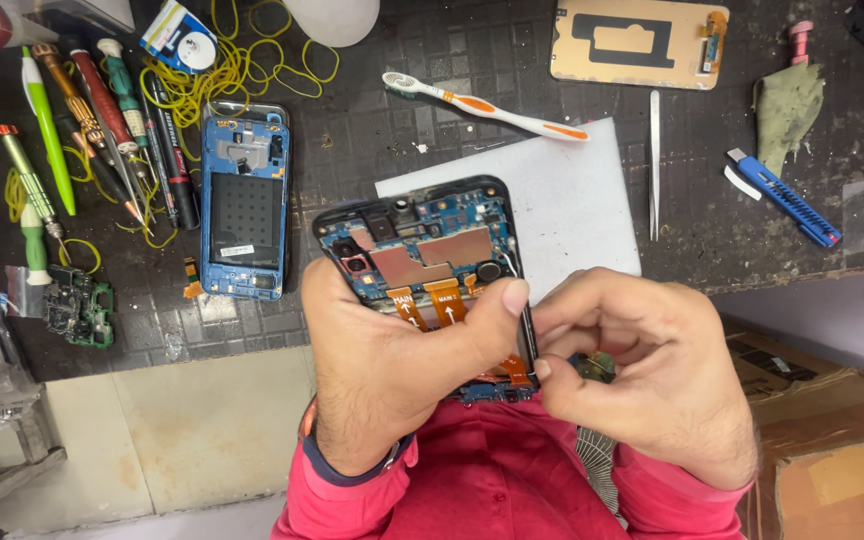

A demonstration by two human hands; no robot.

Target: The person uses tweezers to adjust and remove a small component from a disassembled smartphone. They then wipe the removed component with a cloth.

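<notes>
**Opened phone held over a cluttered repair bench**

Dark, textured bench matting is seen from above, with a pale floor and brown cardboard cartons below its edge.

Nearest the camera, an opened phone is held above the bench edge, its back removed and its blue circuit board, copper shields and orange flex cables exposed. The left hand is wrapped around the lower body of the phone, its thumb pressed across the right rim. The right hand is pinched narrowly at that same rim, fingertips closed against the frame; whether a small part is held there cannot be told.

Risk is judged as follows: the orange flex cables could be creased or torn if the rim is pried hard, and the phone could be dropped if the one-handed grip slips.

Beyond the phone, a white sheet is laid on the matting. Further off, a second blue phone frame is placed beside screwdrivers and yellow rubber bands. A toothbrush, tweezers and a blue utility knife are noted. At the far edge, a tan rectangular back panel and a small blue-and-white labelled packet are recorded.
</notes>
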